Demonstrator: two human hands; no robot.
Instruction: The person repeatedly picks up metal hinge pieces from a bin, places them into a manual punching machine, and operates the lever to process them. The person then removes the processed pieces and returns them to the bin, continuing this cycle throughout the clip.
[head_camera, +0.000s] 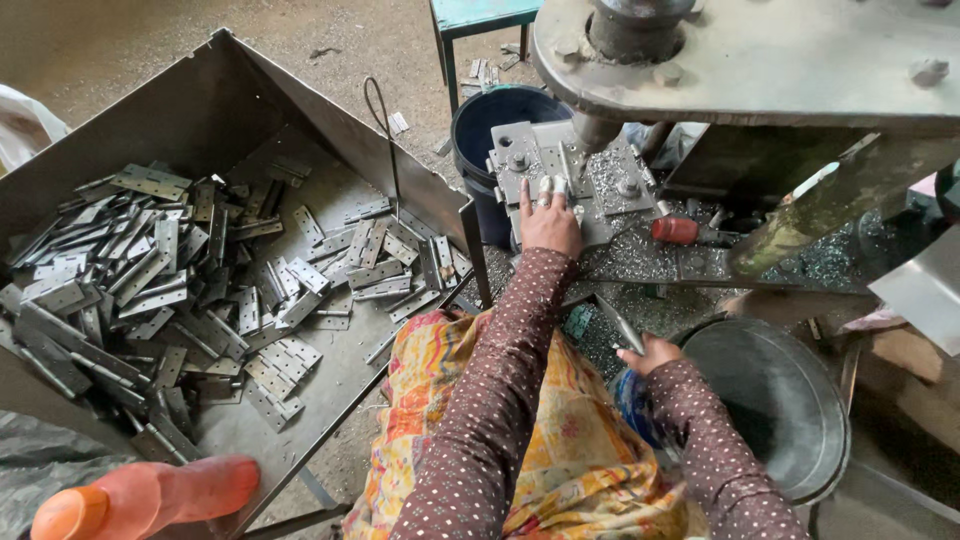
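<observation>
The left hand (549, 222) lies flat, fingers stretched, pressing a thin grey metal hinge plate (556, 188) on the grey steel press bed (612, 180). The right hand (650, 353) pinches another flat hinge leaf (622, 326). Both look stiff, light, sharp-edged; best held by the edges. Dozens more fill the big sheet-metal tray (330, 130).

metal tray (215, 95) — loose hinge plates (150, 275) heaped on it.
</observation>
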